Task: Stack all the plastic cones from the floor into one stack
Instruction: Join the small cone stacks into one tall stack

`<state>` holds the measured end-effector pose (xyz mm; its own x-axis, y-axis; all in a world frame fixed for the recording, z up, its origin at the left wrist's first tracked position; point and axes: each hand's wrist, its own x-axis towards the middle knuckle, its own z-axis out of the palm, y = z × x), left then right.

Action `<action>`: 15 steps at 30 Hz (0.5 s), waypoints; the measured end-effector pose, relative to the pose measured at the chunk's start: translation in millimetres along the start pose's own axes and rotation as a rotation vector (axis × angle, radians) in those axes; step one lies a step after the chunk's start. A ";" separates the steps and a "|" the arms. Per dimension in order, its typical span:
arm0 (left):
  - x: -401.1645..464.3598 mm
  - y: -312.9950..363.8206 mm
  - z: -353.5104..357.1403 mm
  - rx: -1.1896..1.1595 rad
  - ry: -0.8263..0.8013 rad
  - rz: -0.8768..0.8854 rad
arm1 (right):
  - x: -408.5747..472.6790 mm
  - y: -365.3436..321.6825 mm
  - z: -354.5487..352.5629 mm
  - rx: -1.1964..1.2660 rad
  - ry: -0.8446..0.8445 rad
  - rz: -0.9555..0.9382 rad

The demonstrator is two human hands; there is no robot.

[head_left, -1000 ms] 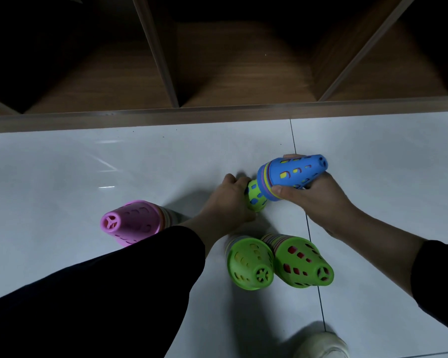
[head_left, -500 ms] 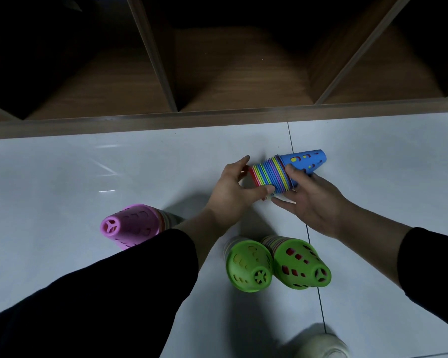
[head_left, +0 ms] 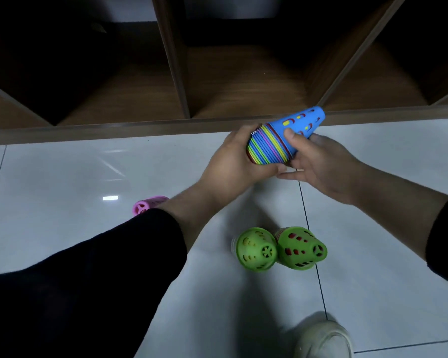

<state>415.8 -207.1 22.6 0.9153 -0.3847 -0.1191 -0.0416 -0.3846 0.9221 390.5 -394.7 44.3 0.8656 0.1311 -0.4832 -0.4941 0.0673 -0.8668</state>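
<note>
Holding one nested stack (head_left: 282, 139) of cones between both our hands, lifted off the floor (head_left: 62, 177) in front of the wooden shelf (head_left: 238, 81). Blue cone outermost, tip tilted up and to the right; striped rims of many colours packed at the wide end.

Left hand (head_left: 233, 161): fingers curled round the wide rim end, cupping it from the left and beneath.
Right hand (head_left: 318, 161): thumb pressed on the blue side, fingers under the body; a firm hold, not a wide one.

Items not yet gathered, all lying on the tiles:
- pink cone (head_left: 146, 205), on its side, partly hidden behind our left forearm; whether more cones nest inside it we cannot tell.
- green cone (head_left: 255, 249), on its side, tip towards us.
- second green cone (head_left: 301, 248), touching the first, red showing through its holes, so likely a small stack itself.

Also present: a pale shoe (head_left: 323, 339) at the lower edge.

Risks, as we judge them:
- Rims pressed on unevenly could leave the stack crooked, so later cones jam or slide off.
- Freeing one hand to reach down leaves the tilted stack in a single grasp; loose inner cones could slip out of the wide end.
- The cones on the floor are round and could roll away if nudged by a sleeve or the shoe.
</note>
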 end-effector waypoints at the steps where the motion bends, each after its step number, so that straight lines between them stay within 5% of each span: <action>1: -4.4 7.0 -7.7 0.031 0.014 0.023 | -5.8 -8.8 7.5 -0.010 -0.013 -0.024; 8: -54.6 46.7 -79.9 0.102 0.100 0.164 | -41.6 -63.3 94.3 -0.066 -0.050 -0.231; 15: -127.4 13.9 -145.8 0.001 0.166 0.103 | -50.3 -51.9 191.8 -0.185 -0.081 -0.283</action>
<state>357.0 -41.1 104.3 0.9596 -0.2787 0.0383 -0.1390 -0.3511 0.9260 357.1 -215.1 137.2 0.9532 0.2116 -0.2159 -0.2062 -0.0670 -0.9762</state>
